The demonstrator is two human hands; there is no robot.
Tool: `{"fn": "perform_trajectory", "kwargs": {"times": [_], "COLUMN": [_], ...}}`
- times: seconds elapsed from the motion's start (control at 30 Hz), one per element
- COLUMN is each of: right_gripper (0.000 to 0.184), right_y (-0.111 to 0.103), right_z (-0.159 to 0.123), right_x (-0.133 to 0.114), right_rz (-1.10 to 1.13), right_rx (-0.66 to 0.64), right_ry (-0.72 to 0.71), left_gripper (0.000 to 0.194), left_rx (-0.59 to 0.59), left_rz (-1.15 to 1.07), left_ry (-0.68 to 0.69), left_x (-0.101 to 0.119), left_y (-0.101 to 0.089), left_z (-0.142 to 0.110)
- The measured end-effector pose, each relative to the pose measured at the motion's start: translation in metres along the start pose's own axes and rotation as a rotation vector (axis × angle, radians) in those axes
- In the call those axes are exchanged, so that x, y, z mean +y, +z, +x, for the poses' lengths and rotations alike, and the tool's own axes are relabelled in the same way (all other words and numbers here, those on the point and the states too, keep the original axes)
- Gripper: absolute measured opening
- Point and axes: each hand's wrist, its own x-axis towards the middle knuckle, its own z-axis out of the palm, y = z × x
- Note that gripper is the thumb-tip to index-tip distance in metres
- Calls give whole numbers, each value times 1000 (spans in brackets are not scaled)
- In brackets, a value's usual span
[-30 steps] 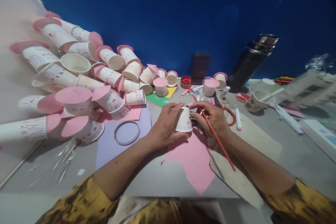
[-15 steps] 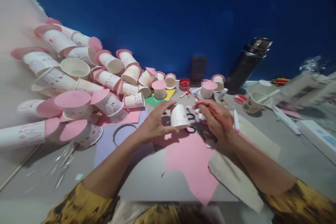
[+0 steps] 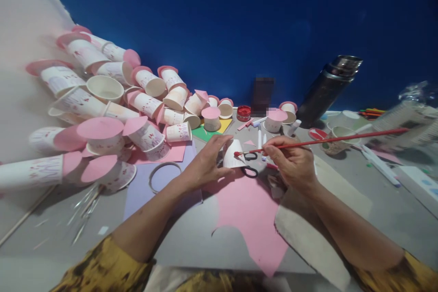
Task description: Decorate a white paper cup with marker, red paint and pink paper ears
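My right hand point(image 3: 292, 164) pinches the red paintbrush point(image 3: 328, 140) between thumb and fingers, its red tip against the side of the white paper cup point(image 3: 232, 155). My left hand point(image 3: 207, 164) grips that cup, thumb and fingers curved around it, above the near-centre of the grey table point(image 3: 185, 242). Just right of the cup lie the black handles of scissors point(image 3: 251, 172); beneath and nearer me spreads a cut sheet of pink paper point(image 3: 246, 219). To the left, a grey ring point(image 3: 150, 178) rests on purple paper point(image 3: 140, 191), beside decorated cups point(image 3: 99, 134) with pink paper discs, heaped toward the far left. Beyond my hands sits an open red paint jar point(image 3: 244, 113). At far right, a dark flask point(image 3: 328, 91) leans before the blue wall point(image 3: 205, 18).
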Motion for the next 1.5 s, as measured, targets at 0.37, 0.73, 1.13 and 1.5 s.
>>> {"fn": "perform_trajectory", "kwargs": {"times": [0.37,0.73,1.13,1.5], "right_gripper": [17,22,23,24], "right_y": [-9,-5,-3,-4], "right_z": [-1,-1,-1,0], "right_x": [2,5,3,1], "right_rz": [-74,-63,-41,-74], "right_rx": [-51,-15,10,-2], "right_ry": [-71,-32,0,-15], "left_gripper": [86,84,85,85], "left_rx": [-13,-11,-15,-11], "left_rz": [10,1,-1,-1], "left_ry": [-28,-10,-17,-5], "left_x": [-1,-1,1,0], "left_y": [-2,-2,-3,-2], "left_z": [0,0,0,0]}}
